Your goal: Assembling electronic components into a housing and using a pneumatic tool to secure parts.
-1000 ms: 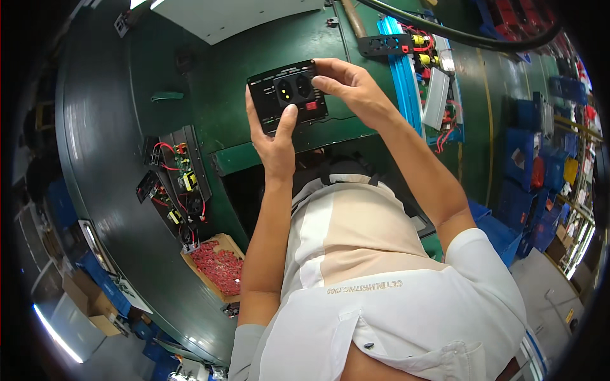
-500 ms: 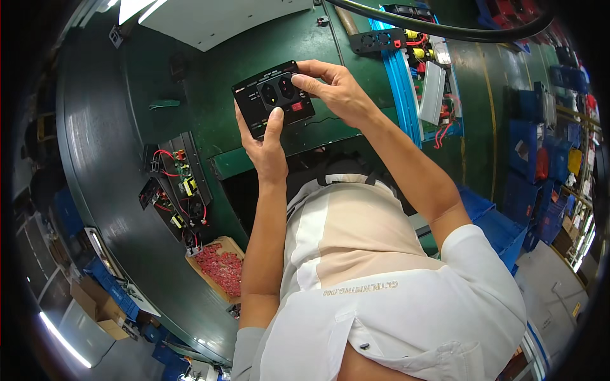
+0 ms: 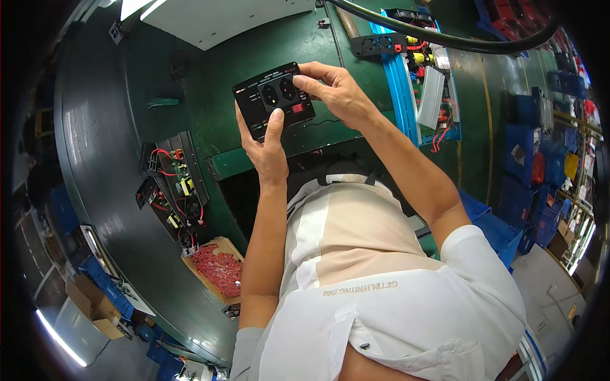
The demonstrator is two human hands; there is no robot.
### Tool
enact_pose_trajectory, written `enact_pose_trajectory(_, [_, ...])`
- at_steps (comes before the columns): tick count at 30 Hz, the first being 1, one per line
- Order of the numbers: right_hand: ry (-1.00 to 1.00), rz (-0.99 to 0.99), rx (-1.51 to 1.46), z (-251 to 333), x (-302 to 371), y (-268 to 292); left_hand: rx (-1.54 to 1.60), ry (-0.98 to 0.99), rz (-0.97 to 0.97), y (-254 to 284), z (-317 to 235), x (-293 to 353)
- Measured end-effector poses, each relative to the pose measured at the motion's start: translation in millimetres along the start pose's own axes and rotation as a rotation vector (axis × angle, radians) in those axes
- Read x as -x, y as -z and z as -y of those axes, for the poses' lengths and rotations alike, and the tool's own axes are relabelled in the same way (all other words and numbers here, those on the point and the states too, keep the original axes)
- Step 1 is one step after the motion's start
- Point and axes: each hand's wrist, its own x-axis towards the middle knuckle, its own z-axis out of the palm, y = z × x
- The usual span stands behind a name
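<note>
Between both hands is a black rectangular panel (image 3: 253, 112) with two dark sockets and a red rocker switch, raised above the green bench. My left hand (image 3: 268, 151) grips its lower left corner, thumb on the front below the sockets and fingers behind the left edge. At the upper right corner my right hand (image 3: 335, 92) pinches the panel, its thumb beside the right socket and its index finger along the top edge. The fingers behind the panel are partly hidden.
Open black housings with circuit boards (image 3: 185, 184) lie at left, near a box of small red parts (image 3: 216, 270). A blue-framed unit with wiring (image 3: 401, 95) lies at right. Overhead runs a black cable (image 3: 470, 47); a white panel (image 3: 216, 25) stands at the back.
The panel and both hands hold nearly the same place. The surroundings have shifted slightly in the picture, with a small head movement.
</note>
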Motion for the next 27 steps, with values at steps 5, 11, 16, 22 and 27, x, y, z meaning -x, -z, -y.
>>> enact_pose_trajectory(5, [0.013, -0.016, 0.022, -1, 0, -2, -0.015, -0.009, 0.008, 1, -3, 0])
enact_pose_trajectory(11, [0.164, -0.058, 0.417, 31, 11, -7, -0.032, -0.033, -0.010, -1, -3, 0])
enact_pose_trajectory(16, [0.813, -0.311, 0.453, 88, -2, -45, -0.085, -0.051, -0.019, -8, -10, 2])
enact_pose_trajectory(22, [1.167, -1.048, 0.646, 158, -104, -74, -0.076, -0.035, -0.051, -2, -12, 1])
enact_pose_trajectory(27, [0.764, -0.877, 0.479, 182, -156, -12, -0.021, -0.028, -0.017, -5, -10, 1])
